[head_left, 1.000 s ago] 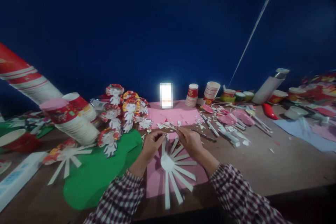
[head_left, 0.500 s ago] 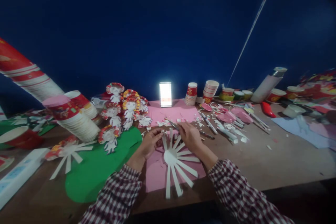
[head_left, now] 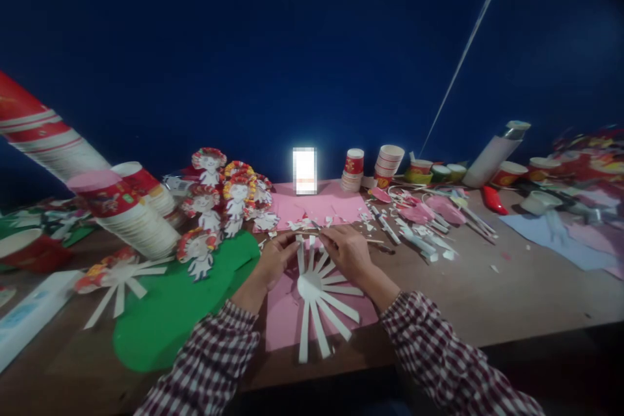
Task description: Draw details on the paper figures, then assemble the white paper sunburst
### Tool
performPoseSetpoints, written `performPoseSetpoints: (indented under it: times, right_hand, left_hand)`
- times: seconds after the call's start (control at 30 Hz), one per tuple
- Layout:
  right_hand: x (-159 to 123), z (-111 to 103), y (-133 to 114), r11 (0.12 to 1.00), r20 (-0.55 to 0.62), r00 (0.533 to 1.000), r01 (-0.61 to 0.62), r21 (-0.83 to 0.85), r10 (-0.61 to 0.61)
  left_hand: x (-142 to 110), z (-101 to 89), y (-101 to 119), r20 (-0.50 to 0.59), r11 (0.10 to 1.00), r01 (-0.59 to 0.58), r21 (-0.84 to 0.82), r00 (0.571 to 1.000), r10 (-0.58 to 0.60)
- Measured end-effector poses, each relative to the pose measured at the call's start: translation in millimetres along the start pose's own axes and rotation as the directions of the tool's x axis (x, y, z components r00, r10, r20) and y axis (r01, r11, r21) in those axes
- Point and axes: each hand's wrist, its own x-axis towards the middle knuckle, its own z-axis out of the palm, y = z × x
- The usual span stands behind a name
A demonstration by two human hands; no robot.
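A paper cup cut into a fan of white strips (head_left: 319,302) lies on a pink sheet (head_left: 285,318) at the table's near edge. My left hand (head_left: 273,263) is closed, pinching the tip of an upper strip. My right hand (head_left: 344,250) is closed round a thin stick-like tool (head_left: 312,232) held across the strip tips. What the tool is I cannot make out. Both sleeves are checked.
A green sheet (head_left: 170,318) lies to the left with paper-cup dolls (head_left: 214,201) behind it. Stacks of red-and-white cups (head_left: 121,214) lean at the left. A lit phone (head_left: 305,171), more cups (head_left: 354,169), scraps and a white bottle (head_left: 492,156) line the back.
Both hands and the cut cup have shifted slightly; the tool in my right hand has swung to lie level across the strip tips. The view has drifted a little.
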Motion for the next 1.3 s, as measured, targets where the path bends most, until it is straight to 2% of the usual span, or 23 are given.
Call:
performPoseSetpoints:
  times: [0.27, 0.47, 0.6, 0.87, 1.3]
  right_hand:
    - [-3, 2, 0, 0.998, 0.02, 0.998, -0.058, -0.021, 0.058]
    - [-3, 5, 4, 0.999, 0.003, 1.0, -0.01, -0.044, 0.011]
    - [-3, 2, 0, 0.998, -0.003, 1.0, -0.029, -0.058, 0.029]
    - [-2, -2, -4, 1.0, 0.012, 1.0, 0.007, 0.03, -0.008]
    - [0, -4, -10, 1.0, -0.007, 1.0, -0.014, 0.004, 0.014]
  left_hand:
    - [1, -0.1, -2, -0.037, 0.999, -0.002, 0.033, 0.999, 0.003]
    - [-1, 3.8, -1, -0.04, 0.999, 0.023, 0.03, 0.999, -0.022]
    - [-1, 3.8, 0, -0.029, 0.999, 0.024, 0.033, 0.999, -0.023]
    - [0, 1.3, -1, -0.028, 0.999, 0.017, 0.038, 0.999, -0.016]
    - [0, 2.6, -3, -0.052, 0.999, 0.027, 0.036, 0.998, -0.025]
